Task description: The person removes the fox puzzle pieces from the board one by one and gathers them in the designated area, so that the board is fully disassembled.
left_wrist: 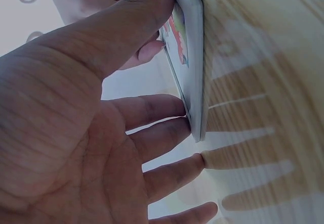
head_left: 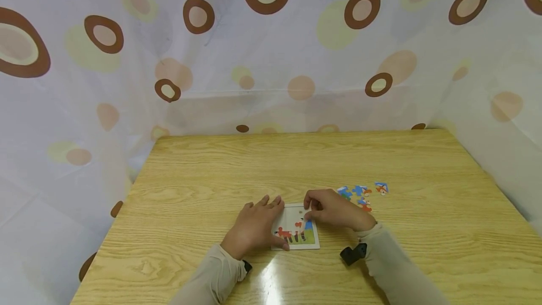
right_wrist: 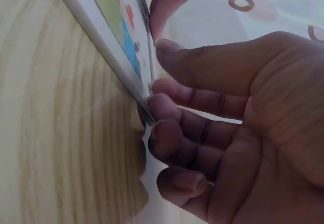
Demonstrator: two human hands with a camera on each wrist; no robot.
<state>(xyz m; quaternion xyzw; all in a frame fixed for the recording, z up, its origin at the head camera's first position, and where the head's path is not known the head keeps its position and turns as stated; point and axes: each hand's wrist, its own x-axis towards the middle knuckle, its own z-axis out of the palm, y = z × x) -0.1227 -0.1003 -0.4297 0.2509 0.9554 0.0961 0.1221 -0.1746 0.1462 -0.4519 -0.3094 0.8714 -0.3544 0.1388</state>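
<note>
A small white-framed picture puzzle (head_left: 316, 244) lies flat on the table, partly filled with red, green and blue pieces along its near side. Across its left part rests my left hand (head_left: 254, 229), fingers spread, with the thumb at the near edge. My right hand (head_left: 334, 208) is at the far right corner of the puzzle. Its fingers are loosely bent and touch the frame's edge in the right wrist view; thumb and forefinger stand apart, with no piece visible between them. The left hand hides part of the frame.
Several loose jigsaw pieces (head_left: 360, 190) lie beyond and to the right of my right hand, one (head_left: 382, 188) apart from the others. The wooden table (head_left: 203, 168) meets a patterned cloth (head_left: 271, 112) at its back and sides. A black wrist device (head_left: 353, 254) sits under the right sleeve.
</note>
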